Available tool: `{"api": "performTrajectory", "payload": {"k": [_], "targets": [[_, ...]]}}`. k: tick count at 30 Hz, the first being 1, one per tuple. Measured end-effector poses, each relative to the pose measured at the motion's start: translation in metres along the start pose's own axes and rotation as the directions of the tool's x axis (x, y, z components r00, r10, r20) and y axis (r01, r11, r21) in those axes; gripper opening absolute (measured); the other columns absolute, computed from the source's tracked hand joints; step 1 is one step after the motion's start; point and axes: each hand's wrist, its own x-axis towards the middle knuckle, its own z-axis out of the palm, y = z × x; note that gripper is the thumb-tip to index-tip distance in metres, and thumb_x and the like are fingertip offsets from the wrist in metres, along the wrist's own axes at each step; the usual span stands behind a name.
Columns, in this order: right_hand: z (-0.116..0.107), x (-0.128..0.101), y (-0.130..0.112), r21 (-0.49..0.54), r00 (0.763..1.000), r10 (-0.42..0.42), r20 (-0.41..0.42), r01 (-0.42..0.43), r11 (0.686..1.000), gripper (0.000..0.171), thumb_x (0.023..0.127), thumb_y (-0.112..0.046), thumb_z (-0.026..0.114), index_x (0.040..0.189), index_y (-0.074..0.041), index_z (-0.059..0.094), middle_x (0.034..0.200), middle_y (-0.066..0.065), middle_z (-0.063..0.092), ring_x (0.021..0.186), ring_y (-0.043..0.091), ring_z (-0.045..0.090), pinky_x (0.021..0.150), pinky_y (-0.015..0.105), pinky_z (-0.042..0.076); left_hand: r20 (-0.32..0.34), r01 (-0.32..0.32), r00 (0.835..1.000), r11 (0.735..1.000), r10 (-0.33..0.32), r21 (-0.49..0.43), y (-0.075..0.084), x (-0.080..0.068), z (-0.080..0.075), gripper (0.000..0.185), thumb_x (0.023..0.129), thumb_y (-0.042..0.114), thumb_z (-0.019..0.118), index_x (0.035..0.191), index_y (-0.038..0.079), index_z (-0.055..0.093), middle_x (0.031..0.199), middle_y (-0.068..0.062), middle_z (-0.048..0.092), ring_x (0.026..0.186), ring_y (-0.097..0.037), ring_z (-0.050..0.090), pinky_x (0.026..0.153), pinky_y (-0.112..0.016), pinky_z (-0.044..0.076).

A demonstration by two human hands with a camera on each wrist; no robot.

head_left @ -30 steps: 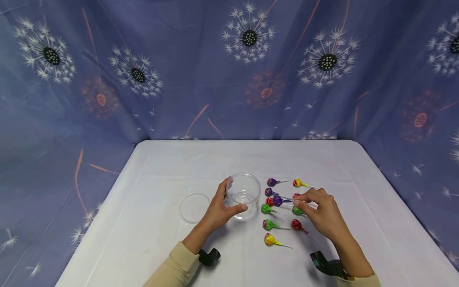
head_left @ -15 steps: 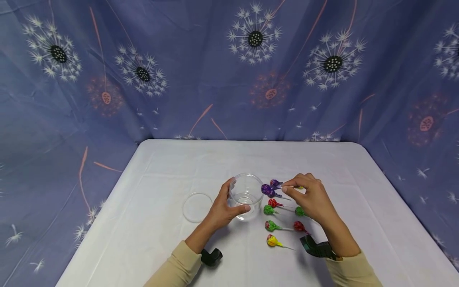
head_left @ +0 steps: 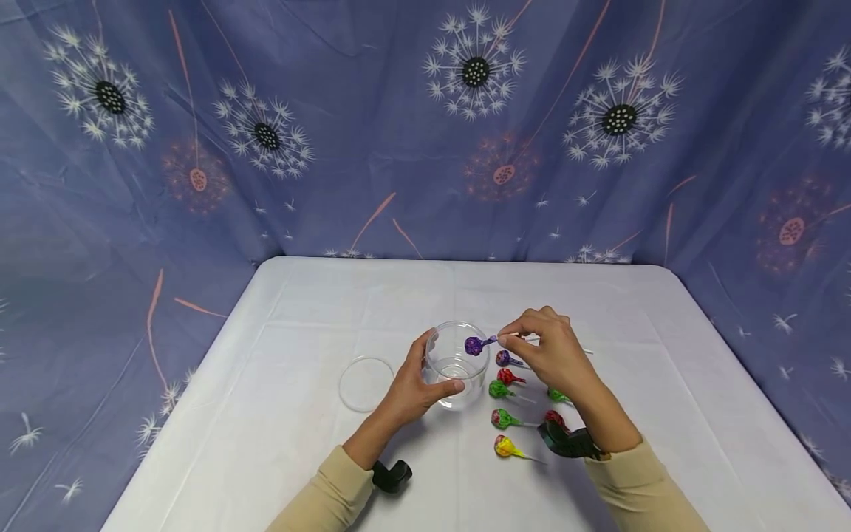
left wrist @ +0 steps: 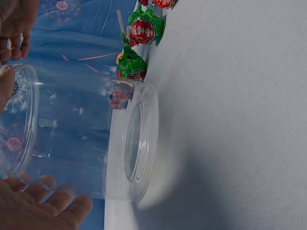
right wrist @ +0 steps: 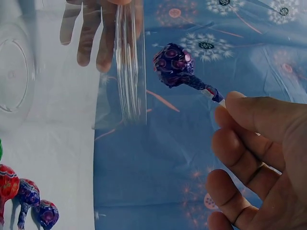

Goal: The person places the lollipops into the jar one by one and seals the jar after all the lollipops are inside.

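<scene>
the right hand (head_left: 548, 347) pinches a purple lollipop (head_left: 474, 345) by its stick, head leading, long axis level and aimed left from the grip at the jar (head_left: 456, 363) mouth. the left hand (head_left: 414, 388) grasps the jar on the counter (head_left: 279, 414).

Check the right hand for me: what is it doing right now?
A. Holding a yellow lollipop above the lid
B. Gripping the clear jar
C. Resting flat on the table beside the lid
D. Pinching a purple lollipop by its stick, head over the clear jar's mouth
D: the right hand pinches the stick of the purple lollipop, whose head hangs at the open rim of the clear jar, which the left hand grips.
</scene>
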Motion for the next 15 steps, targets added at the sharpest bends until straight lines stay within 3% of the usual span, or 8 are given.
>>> {"api": "performTrajectory", "payload": {"k": [10, 15], "targets": [[0.011, 0.010, -0.005, -0.031, 0.998, -0.007, 0.056, 0.009, 0.999, 0.012, 0.084, -0.026, 0.071, 0.081, -0.014, 0.074, 0.075, -0.006, 0.065, 0.078, 0.013, 0.045, 0.082, 0.039, 0.026, 0.004, -0.023, 1.000, 1.000, 0.023, -0.005, -0.002, 0.000, -0.001, 0.097, 0.073, 0.040, 0.079, 0.149, 0.022, 0.021, 0.151, -0.010, 0.033, 0.137, -0.038, 0.036, 0.112, -0.055, 0.030], [0.018, 0.013, -0.007, -0.060, 0.998, -0.043, 0.055, 0.046, 0.997, 0.007, 0.082, -0.024, 0.073, 0.079, -0.017, 0.074, 0.074, -0.008, 0.064, 0.077, 0.012, 0.045, 0.081, 0.039, 0.026, 0.008, -0.016, 1.000, 1.000, 0.016, -0.005, -0.001, -0.001, -0.002, 0.099, 0.073, 0.041, 0.079, 0.149, 0.022, 0.019, 0.152, -0.011, 0.033, 0.136, -0.039, 0.036, 0.111, -0.055, 0.032]]}}
